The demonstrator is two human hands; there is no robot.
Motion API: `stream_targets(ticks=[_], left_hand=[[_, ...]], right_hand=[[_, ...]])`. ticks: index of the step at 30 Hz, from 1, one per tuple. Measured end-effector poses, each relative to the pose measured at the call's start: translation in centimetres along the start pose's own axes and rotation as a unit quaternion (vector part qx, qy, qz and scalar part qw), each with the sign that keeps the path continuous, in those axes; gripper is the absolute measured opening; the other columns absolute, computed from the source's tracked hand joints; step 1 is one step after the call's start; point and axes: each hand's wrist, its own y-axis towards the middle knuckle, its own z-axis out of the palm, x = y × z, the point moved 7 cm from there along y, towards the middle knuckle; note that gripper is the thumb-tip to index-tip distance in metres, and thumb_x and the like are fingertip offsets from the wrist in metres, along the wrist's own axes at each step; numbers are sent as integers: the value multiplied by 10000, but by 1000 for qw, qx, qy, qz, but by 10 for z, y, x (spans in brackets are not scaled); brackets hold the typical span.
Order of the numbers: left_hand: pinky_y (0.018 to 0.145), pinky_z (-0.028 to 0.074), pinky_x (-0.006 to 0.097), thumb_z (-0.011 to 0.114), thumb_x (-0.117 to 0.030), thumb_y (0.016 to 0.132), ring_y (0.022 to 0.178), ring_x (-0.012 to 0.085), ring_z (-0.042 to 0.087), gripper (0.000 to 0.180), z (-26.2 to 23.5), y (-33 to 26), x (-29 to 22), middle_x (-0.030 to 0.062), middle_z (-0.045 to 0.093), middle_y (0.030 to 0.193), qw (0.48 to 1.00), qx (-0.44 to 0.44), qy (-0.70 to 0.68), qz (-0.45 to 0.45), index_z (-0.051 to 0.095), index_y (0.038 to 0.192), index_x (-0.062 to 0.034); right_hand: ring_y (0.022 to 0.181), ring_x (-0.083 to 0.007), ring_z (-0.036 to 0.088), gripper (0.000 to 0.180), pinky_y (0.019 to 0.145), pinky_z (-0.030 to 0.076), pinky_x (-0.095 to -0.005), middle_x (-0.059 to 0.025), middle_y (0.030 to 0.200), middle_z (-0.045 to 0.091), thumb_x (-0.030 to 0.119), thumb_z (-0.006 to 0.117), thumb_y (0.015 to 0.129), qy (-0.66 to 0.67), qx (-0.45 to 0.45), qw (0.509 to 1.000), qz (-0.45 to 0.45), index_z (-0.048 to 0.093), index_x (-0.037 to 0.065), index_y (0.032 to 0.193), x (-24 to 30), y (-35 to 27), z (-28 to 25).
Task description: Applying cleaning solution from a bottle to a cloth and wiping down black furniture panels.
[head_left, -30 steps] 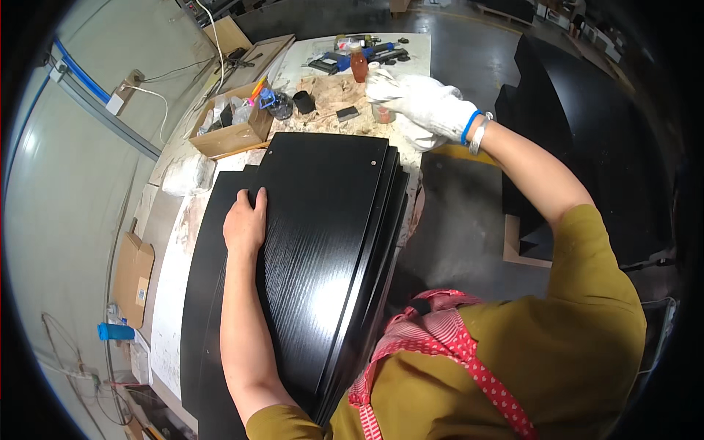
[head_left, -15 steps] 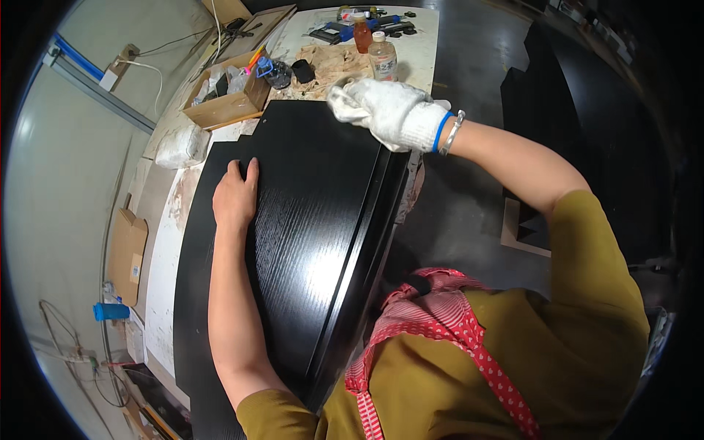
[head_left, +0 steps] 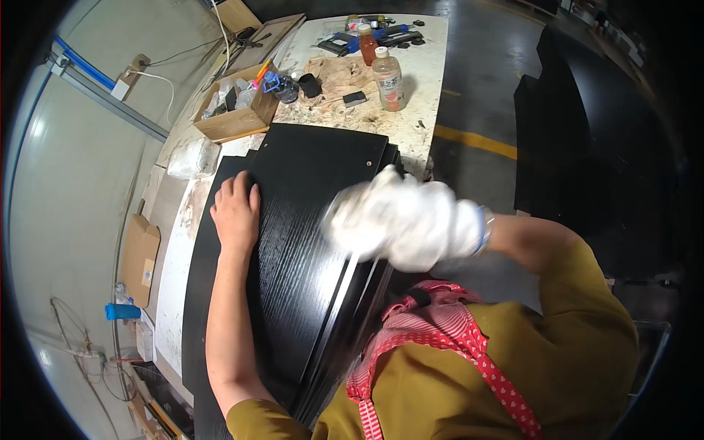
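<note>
A black wood-grain panel (head_left: 293, 213) lies on the workbench in front of me, on top of other black panels whose edges show at its right side. My bare left hand (head_left: 236, 213) rests on its left part, fingers stretched out and pressed to the surface. Over the right edge of the panel is my right hand (head_left: 422, 220) in a white knitted glove, smeared by motion. A whitish wad that looks like a cloth (head_left: 348, 224) is bunched at its fingers, against or just above the panel; contact is unclear.
Beyond the panel, the stained white bench (head_left: 411, 132) holds two bottles (head_left: 389, 81), a small dark block (head_left: 354, 98), a black cup (head_left: 310, 86) and blue-black tools (head_left: 374, 38). A cardboard box (head_left: 235, 121) and wrapped white bundle (head_left: 193, 159) sit left. More black panels (head_left: 587, 139) stand right.
My right hand has swept from the panel's far edge back toward me along its right side. My left hand stays on the panel. The view has shifted slightly.
</note>
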Motion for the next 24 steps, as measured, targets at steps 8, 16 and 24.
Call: stream_targets(ticks=[8,16,24], left_hand=[[910,424,441,662,-287,871,1110,312,519,430,-17,2,-169,122,542,1186,961,46,-203,181,600,1271,-144],[822,481,443,746,-278,757,983,321,565,400,-16,0,-174,120,584,1030,955,-10,-227,190,676,1123,-131],[709,488,393,739,-328,720,868,254,588,247,-9,-14,-179,59,586,857,932,-148,-230,238,648,774,-105]], right_hand=[[991,-142,623,414,846,527,-286,-83,1138,631,118,607,925,614,287,160,718,504,11,1311,-92,-147,76],[1183,-202,544,430,1025,427,-331,-98,1308,550,138,529,956,634,360,300,615,477,-19,1352,-66,-172,84],[1327,-235,423,468,1120,327,-364,-124,1446,426,226,372,1017,644,432,438,455,399,-6,1423,-73,-157,122]])
